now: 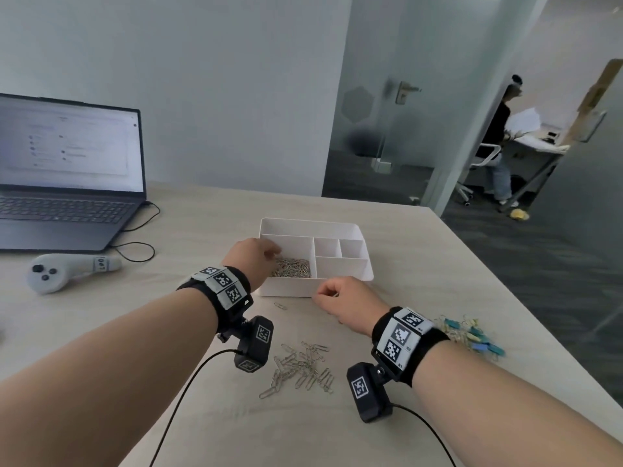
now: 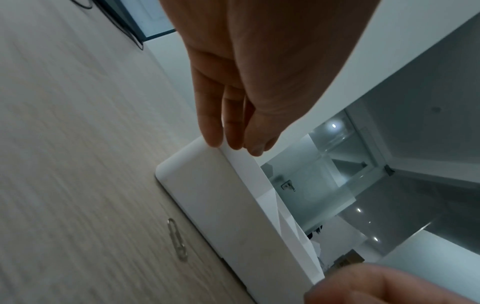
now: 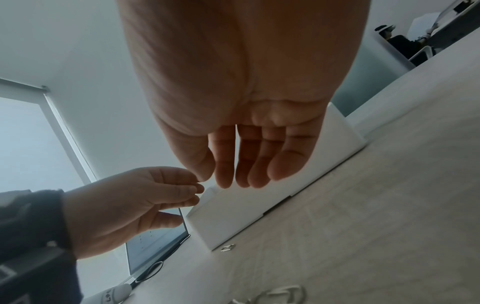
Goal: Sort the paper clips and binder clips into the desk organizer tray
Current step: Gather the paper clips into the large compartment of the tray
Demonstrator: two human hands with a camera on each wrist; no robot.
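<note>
Wrist bands carry black-and-white square codes; controller label unreadable.

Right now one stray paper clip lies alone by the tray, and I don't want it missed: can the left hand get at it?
Probably yes: the stray paper clip lies uncovered on the table just below the left hand.
</note>
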